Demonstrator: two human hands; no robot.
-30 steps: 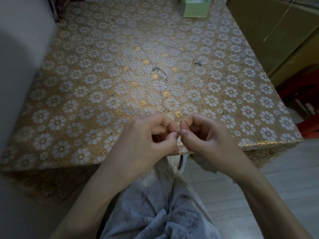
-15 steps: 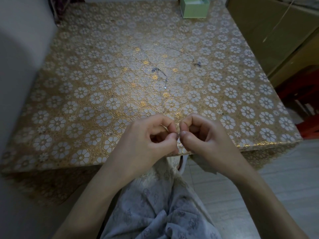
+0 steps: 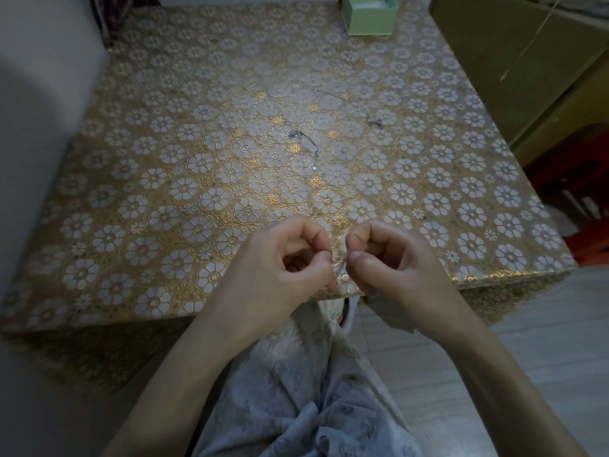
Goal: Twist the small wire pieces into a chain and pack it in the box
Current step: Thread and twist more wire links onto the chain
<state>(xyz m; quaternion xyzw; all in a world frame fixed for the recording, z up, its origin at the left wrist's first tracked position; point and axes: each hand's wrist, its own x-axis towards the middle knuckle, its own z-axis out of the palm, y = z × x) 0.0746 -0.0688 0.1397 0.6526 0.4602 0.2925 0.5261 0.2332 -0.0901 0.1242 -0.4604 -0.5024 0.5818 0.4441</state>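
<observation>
Fingertips of left hand (image 3: 280, 262) and right hand (image 3: 392, 258) pinched on a small wire piece (image 3: 341, 267) just above the table's (image 3: 131, 179) near edge. Probably light, springy, slippery; best gripped at its ends. Chain segments (image 3: 309, 143) mid-table. Green box (image 3: 369, 14) at far edge, contents unseen.

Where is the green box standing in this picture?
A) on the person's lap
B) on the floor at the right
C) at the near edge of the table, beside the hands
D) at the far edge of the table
D: the green box stands at the far edge of the table, well away from both hands, which are at the near edge.
</observation>
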